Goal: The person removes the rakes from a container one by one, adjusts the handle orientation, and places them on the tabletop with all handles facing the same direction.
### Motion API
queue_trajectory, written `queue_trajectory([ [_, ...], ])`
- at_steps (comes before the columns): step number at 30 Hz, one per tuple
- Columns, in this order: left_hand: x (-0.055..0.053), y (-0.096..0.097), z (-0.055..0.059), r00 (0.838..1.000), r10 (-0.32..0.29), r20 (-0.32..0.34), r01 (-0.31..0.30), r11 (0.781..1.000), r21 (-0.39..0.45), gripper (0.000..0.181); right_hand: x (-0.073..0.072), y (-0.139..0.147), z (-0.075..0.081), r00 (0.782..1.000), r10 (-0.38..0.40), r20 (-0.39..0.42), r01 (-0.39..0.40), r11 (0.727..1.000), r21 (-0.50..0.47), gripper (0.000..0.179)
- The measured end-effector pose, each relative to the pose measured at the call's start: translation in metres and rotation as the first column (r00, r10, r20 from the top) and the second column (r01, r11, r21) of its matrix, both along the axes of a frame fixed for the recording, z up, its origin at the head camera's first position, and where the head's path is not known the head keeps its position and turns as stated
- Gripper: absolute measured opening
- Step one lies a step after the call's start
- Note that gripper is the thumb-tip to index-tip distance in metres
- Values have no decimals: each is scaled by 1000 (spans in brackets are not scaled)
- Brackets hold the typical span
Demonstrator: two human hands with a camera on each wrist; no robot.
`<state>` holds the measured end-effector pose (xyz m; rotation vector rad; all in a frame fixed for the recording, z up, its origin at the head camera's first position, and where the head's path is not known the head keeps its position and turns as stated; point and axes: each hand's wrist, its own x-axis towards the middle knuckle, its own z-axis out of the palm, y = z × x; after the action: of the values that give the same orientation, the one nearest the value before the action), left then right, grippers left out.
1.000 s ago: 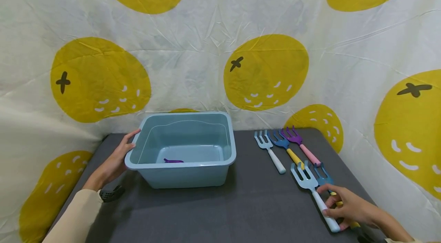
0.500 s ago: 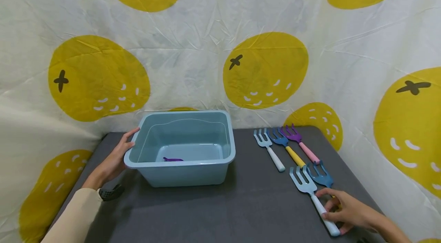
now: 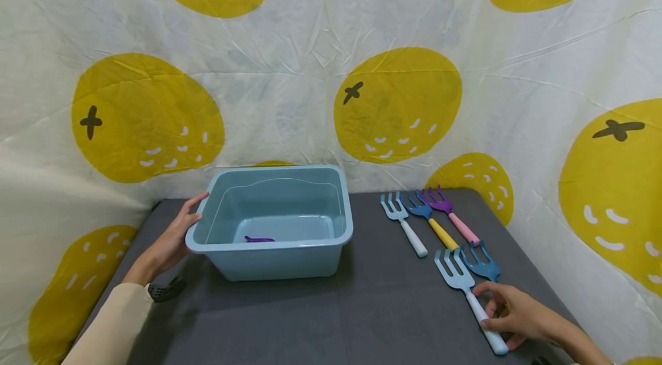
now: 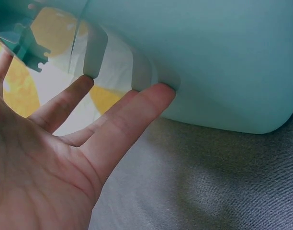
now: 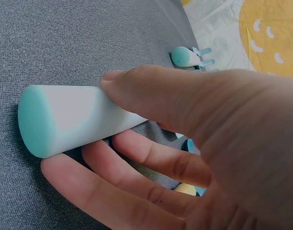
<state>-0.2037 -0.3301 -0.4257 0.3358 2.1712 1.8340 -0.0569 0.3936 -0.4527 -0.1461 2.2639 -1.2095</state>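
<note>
My left hand (image 3: 165, 250) rests against the left side of a light blue plastic tub (image 3: 269, 248), its fingers extended. In the left wrist view the fingertips (image 4: 165, 92) touch the tub's outer wall. My right hand (image 3: 530, 313) holds a light blue hand fork (image 3: 456, 279) by its white handle (image 5: 74, 115), thumb on one side and fingertips on the other. The fork lies along the table at the right, tines pointing away from me. Just beyond the right hand is a blue hand fork (image 3: 483, 268), its handle hidden behind that hand.
Farther back lie three more hand forks: one white-handled (image 3: 414, 238), one yellow-handled (image 3: 442, 234) and one pink-handled with purple tines (image 3: 462, 229). Inside the tub sits a small purple piece (image 3: 260, 239). A fruit-print cloth (image 3: 289, 112) hangs behind the dark table (image 3: 310, 325).
The light blue fork has shifted slightly toward me with my right hand, which now covers the blue fork's yellow handle. My left hand and the tub stay put.
</note>
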Motion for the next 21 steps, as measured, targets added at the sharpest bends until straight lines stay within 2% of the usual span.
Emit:
queue_trajectory([
  [6, 2, 0, -2, 1000, 1, 4, -1, 1000, 2, 58, -4, 0, 6, 999, 33, 4, -33, 999, -20, 59],
  [9, 2, 0, -1, 1000, 1, 3, -1, 1000, 0, 59, -12, -3, 18, 998, 58, -23, -58, 998, -9, 60],
  [13, 0, 0, 1, 1000, 6, 3, -6, 1000, -4, 60, -28, -13, 39, 988, 92, -121, -86, 995, 50, 63],
  [18, -1, 0, 2, 1000, 9, 16, -9, 1000, 1, 60, -54, -36, 64, 951, 153, -267, -129, 986, 105, 60],
  [21, -1, 1, 2, 1000, 12, 14, -12, 1000, -3, 60, -73, -54, 80, 914, 218, -341, -179, 973, 144, 60],
])
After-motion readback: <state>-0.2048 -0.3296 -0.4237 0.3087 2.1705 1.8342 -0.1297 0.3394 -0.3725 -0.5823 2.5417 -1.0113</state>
